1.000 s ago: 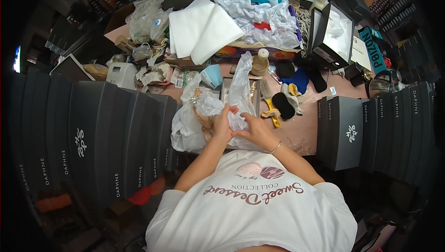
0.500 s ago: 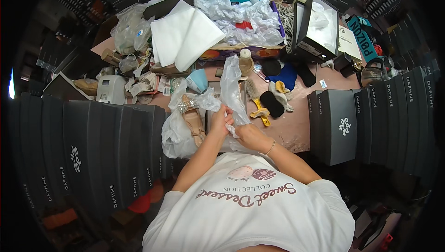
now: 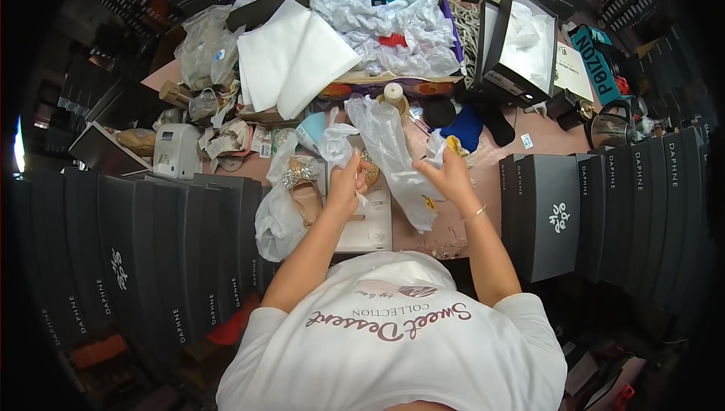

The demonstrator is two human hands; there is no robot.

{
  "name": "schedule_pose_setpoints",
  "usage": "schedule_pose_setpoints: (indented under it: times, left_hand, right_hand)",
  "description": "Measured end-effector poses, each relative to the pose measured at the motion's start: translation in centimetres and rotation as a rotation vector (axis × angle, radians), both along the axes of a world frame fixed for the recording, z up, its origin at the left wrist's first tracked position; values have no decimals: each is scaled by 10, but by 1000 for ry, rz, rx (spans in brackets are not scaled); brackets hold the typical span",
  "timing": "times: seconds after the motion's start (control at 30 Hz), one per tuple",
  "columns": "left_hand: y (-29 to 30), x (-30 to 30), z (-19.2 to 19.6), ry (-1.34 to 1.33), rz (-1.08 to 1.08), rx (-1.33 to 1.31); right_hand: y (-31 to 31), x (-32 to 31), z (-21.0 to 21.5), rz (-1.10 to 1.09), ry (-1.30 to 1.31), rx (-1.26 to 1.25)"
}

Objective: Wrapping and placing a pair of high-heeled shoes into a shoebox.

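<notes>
A long clear plastic bag [image 3: 394, 156] is held up over the middle of a cluttered pink worktable [image 3: 544, 139], stretched between a person's two bare hands. The left hand [image 3: 345, 184] is closed around the bag's bunched near-left edge, fingers curled tight; the right hand [image 3: 447, 173] pinches the opposite edge between thumb and fingertips, a thin bracelet on its wrist. The bag hangs tilted, its far end reaching toward a small bottle with a pale cap [image 3: 393, 95]. Just left of the left hand, a beige sandal with a jewelled strap [image 3: 300, 183] lies partly inside a second crumpled plastic bag [image 3: 276, 211], beside a flat white card [image 3: 368, 226]. By the look of it the bag is being pulled open or straightened at its mouth; a careful next move would call for parting the two film layers without tearing them, and keeping one hand free for the shoe. Beyond, folded white sheets [image 3: 291, 60] and a heap of crumpled tissue paper [image 3: 393, 29] fill the far side, with an open shoe box [image 3: 521, 41] to the right. Dark grey shoe boxes [image 3: 547, 214] stand in rows on either flank of the table.
</notes>
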State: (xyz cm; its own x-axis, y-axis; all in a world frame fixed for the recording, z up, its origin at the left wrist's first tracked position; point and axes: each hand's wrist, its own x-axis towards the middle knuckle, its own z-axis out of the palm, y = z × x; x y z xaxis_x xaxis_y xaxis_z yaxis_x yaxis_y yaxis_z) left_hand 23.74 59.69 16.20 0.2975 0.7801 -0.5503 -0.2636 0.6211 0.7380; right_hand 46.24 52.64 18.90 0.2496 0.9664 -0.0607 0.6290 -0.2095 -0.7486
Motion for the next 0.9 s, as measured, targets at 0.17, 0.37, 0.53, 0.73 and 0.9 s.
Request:
schedule_pose_setpoints:
  times: [0.17,0.37,0.53,0.73,0.9]
  left_hand:
    - [-11,-18,1,-372,-45,-196]
    - [-9,-38,5,-182,-99,-44]
    - [-12,-53,-44,-151,17,-84]
    - [-12,-72,-25,-30,164,12]
    - [-15,-63,-13,-95,151,20]
  right_hand:
    - [39,1,-74,-116,859,-171]
    - [35,-56,-51,320,821,-275]
    - [40,-86,-22,746,39,-375]
    - [88,16,45,-70,-35,510]
    - [202,81,39,-87,-479,680]
